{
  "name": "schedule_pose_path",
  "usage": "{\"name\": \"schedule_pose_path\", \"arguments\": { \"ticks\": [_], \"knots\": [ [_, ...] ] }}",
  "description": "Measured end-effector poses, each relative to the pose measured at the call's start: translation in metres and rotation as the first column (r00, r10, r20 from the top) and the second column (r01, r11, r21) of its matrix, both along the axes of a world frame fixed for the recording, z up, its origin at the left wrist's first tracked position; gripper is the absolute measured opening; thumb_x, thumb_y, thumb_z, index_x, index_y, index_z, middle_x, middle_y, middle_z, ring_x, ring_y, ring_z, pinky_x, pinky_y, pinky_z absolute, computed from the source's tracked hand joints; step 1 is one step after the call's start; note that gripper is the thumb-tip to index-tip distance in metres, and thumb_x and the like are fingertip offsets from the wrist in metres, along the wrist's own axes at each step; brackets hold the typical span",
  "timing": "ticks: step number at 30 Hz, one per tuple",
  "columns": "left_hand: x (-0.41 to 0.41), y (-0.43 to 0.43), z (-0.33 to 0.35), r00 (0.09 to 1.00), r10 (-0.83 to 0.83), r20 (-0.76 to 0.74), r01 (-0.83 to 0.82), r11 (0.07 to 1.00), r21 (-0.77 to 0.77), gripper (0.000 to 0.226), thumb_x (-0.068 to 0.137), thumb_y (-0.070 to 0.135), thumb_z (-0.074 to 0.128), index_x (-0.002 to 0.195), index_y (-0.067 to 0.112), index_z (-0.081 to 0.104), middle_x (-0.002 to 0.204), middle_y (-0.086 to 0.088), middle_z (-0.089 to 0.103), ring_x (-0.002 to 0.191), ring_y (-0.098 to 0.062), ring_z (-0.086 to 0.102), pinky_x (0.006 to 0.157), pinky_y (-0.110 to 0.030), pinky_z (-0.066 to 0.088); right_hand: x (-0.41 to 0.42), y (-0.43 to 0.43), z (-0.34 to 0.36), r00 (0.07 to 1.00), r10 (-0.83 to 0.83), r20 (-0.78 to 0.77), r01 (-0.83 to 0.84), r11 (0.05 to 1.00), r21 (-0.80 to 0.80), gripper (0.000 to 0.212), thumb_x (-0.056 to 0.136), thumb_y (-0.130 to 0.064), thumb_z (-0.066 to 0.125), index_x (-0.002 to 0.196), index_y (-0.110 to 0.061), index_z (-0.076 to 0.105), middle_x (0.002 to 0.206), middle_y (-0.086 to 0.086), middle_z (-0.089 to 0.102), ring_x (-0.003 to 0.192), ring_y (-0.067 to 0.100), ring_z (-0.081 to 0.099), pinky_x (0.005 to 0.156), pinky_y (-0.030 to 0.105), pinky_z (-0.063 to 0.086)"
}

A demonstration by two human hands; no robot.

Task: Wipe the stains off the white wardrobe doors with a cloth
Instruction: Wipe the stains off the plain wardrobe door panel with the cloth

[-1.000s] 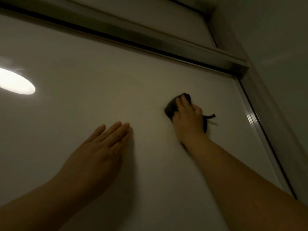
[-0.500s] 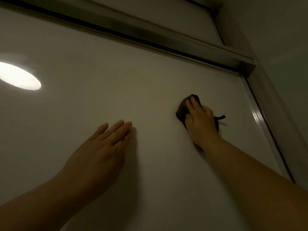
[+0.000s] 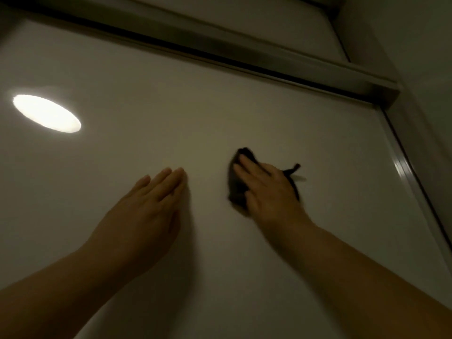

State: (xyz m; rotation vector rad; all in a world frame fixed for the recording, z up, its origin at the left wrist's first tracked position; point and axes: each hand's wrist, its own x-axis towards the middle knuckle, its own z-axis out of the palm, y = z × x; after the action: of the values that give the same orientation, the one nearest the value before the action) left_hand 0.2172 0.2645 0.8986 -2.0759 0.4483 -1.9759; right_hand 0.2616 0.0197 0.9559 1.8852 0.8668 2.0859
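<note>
The white wardrobe door [image 3: 220, 118] fills most of the head view, seen from below in dim light. My right hand [image 3: 267, 189] presses a dark cloth [image 3: 236, 184] flat against the door, right of centre; a loose end of the cloth sticks out past my knuckles. My left hand [image 3: 144, 206] rests flat on the door to the left of the cloth, fingers together and holding nothing. I cannot make out any stains on the door.
A metal top rail [image 3: 220, 52] runs across above the door. A metal side frame [image 3: 413, 182] borders the door on the right, with a wall beyond it. A bright lamp reflection [image 3: 46, 113] glares on the door at the left.
My right hand has slid the cloth down and to the left, closer to my left hand. The left hand has stayed flat on the door.
</note>
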Motion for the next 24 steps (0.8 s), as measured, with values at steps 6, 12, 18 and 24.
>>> {"name": "schedule_pose_path", "arguments": {
  "ticks": [6,12,18,24],
  "knots": [
    [-0.005,0.007,0.007,1.0,-0.009,0.015,0.009,1.0,0.013,0.059,0.086,0.033,0.027,0.135,0.005,0.044,0.141,-0.011,0.042,0.128,-0.028,0.04,0.101,-0.05,0.022,-0.015,0.024,0.045,0.981,0.041,-0.19,0.037,0.92,0.389,0.048,0.1,-0.021,0.026,0.147,-0.017,0.02,0.157,-0.002,0.007,0.131,0.026,0.018,0.106,0.023,0.01],
    [-0.009,0.034,0.011,1.0,-0.009,-0.004,0.009,1.0,-0.03,0.061,0.089,0.038,0.023,0.139,0.008,0.038,0.144,-0.009,0.036,0.131,-0.025,0.034,0.104,-0.043,0.018,-0.014,0.091,-0.01,0.979,0.105,-0.176,-0.08,0.986,0.146,0.061,0.084,-0.035,0.021,0.142,-0.02,0.037,0.152,-0.004,0.027,0.123,0.032,0.034,0.105,0.043,0.029],
    [-0.023,0.071,0.003,0.999,0.047,0.006,-0.047,0.999,0.0,0.06,0.086,0.036,0.029,0.134,0.005,0.044,0.14,-0.013,0.043,0.126,-0.029,0.041,0.099,-0.049,0.026,-0.013,0.04,-0.016,0.994,0.095,-0.05,-0.095,0.995,-0.002,0.049,0.082,-0.015,0.038,0.127,-0.005,0.055,0.143,0.015,0.04,0.117,0.026,0.038,0.105,0.027,0.019],
    [-0.032,0.1,-0.002,0.999,0.022,0.041,-0.023,1.0,0.008,0.057,0.086,0.039,0.03,0.134,0.011,0.043,0.143,-0.008,0.038,0.13,-0.021,0.032,0.104,-0.041,0.03,-0.026,0.088,0.083,0.971,0.131,-0.198,-0.013,0.862,0.506,0.052,0.096,-0.013,0.034,0.147,-0.02,0.023,0.157,0.002,-0.005,0.136,0.033,0.018,0.114,0.041,0.016]
  ]
}}
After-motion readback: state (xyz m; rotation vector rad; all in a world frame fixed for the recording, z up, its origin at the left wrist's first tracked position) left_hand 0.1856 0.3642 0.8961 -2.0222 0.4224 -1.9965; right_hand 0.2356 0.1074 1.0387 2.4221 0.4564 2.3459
